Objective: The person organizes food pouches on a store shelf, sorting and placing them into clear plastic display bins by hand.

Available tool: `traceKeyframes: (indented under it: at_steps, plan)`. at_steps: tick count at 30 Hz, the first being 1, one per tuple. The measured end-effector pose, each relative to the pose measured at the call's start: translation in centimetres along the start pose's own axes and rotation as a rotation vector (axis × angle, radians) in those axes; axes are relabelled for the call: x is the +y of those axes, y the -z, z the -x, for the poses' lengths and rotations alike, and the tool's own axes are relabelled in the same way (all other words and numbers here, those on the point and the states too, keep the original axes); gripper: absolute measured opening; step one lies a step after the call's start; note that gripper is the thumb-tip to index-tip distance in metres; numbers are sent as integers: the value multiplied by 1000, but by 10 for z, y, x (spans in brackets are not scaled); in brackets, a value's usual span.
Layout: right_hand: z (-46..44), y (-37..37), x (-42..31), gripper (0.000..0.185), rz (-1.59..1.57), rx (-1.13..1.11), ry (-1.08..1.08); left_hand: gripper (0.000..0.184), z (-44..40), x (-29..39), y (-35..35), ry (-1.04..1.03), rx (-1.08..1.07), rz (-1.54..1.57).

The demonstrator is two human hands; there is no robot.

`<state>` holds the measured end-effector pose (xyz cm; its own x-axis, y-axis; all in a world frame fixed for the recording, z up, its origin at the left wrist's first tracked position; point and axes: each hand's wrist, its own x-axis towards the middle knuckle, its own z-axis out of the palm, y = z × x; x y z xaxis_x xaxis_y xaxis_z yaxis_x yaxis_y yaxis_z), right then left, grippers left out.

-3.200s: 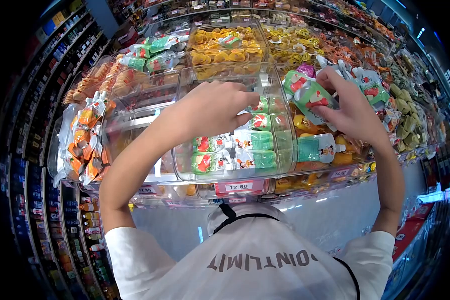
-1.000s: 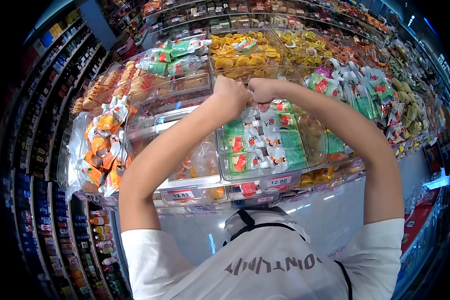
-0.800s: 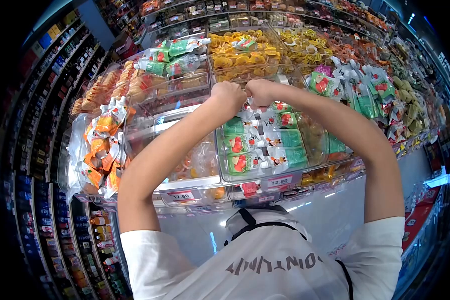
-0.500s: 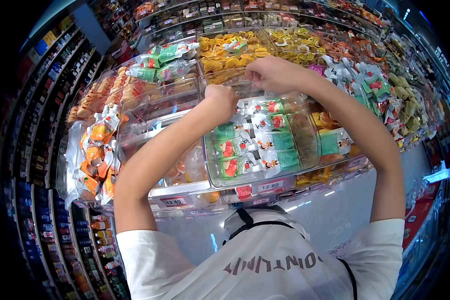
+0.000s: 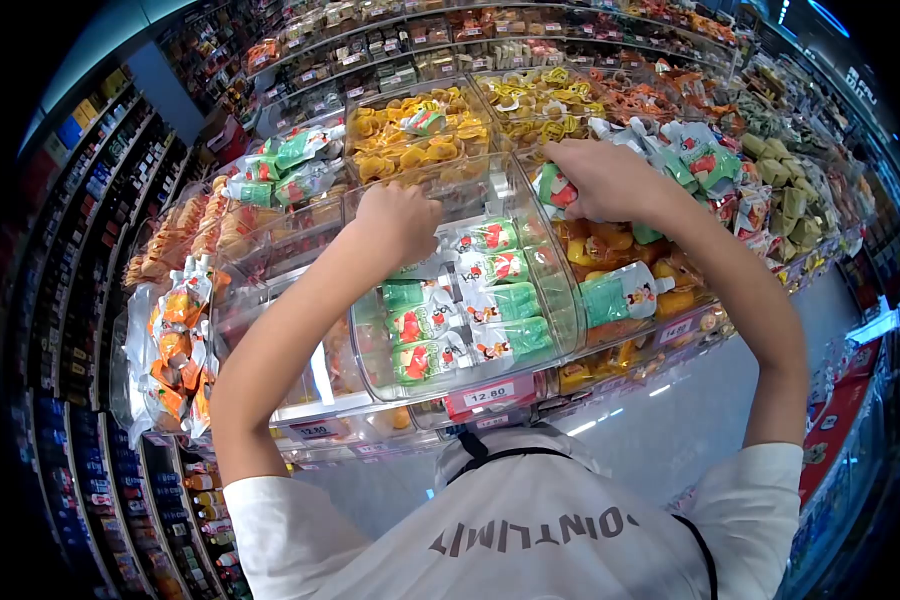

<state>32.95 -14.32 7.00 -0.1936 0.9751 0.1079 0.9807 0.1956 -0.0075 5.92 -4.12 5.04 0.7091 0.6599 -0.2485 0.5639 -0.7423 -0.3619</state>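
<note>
My left hand [image 5: 398,228] is curled closed above the back left part of a clear plastic bin [image 5: 567,290]. Its fingers face away from me, and whatever they hold, if anything, is hidden. Inside that bin lie two columns of green-and-white spouted pouches [image 5: 505,302] with red fruit pictures. Beyond the bin's right wall, my right hand [image 5: 610,182] has its fingers closed on a similar spouted pouch [image 5: 554,187]. Below this hand is a neighbouring bin of yellow-orange packs [image 5: 610,245], with another green-and-white pouch [image 5: 625,293] lying on top.
Orange-and-white pouches [image 5: 175,335] fill a bin at the left. Behind are yellow packaged snacks [image 5: 410,145] and more green pouches [image 5: 290,165]. A price tag [image 5: 488,396] is on the front edge. Bottle shelves [image 5: 80,250] line the left side.
My right hand has moved right, from over the back of the pouch bin to the neighbouring bin, and a pouch now shows in its fingers. The view has shifted, with the bins appearing further left.
</note>
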Motion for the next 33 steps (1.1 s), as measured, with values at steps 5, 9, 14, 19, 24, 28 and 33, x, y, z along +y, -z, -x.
traceKeyframes:
  at_steps: [5, 9, 14, 19, 24, 28, 33]
  plan:
    - [-1, 24, 8, 42, -162, 105, -19, 57, 27, 10, 19, -206, 294, 241]
    - [1, 50, 7, 39, -1053, 212, -181, 60, 35, 29, 28, -333, 743, 736]
    - [10, 56, -30, 45, -1581, 264, -127, 49, 39, 39, 53, -384, 495, 1931]
    - [16, 56, -43, 40, -1457, 221, -83, 41, 46, 25, 51, -352, 471, 2044]
    - [3, 43, -26, 37, -876, 151, 217, 31, 43, 11, 30, -323, 668, 1608]
    - [-21, 26, -31, 38, -733, -5, 419, 27, 40, 1, 10, -230, 750, 1272]
    - [-59, 13, -45, 44, -536, -124, 417, 31, 46, -3, -2, -125, 688, 1286]
